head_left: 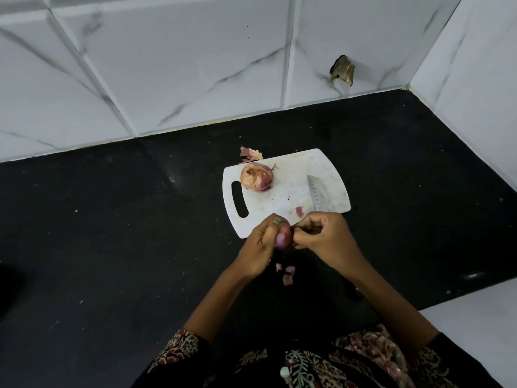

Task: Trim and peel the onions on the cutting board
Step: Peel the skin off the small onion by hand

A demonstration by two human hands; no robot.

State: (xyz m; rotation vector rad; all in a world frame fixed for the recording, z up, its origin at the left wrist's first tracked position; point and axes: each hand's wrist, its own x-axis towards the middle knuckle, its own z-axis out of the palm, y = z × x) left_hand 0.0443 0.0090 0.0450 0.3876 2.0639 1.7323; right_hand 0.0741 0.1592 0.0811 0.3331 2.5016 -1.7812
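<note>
Left hand (261, 242) gripped a small onion (283, 238) just off the cutting board's (291, 186) near edge, right hand (321, 233) pinched its skin, second onion (256, 177) and knife (319, 195) lay on the board.

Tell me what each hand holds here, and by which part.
Left hand grips a small onion around its side. Right hand pinches at that onion's right side, apparently its skin; the exact hold is hidden.
</note>
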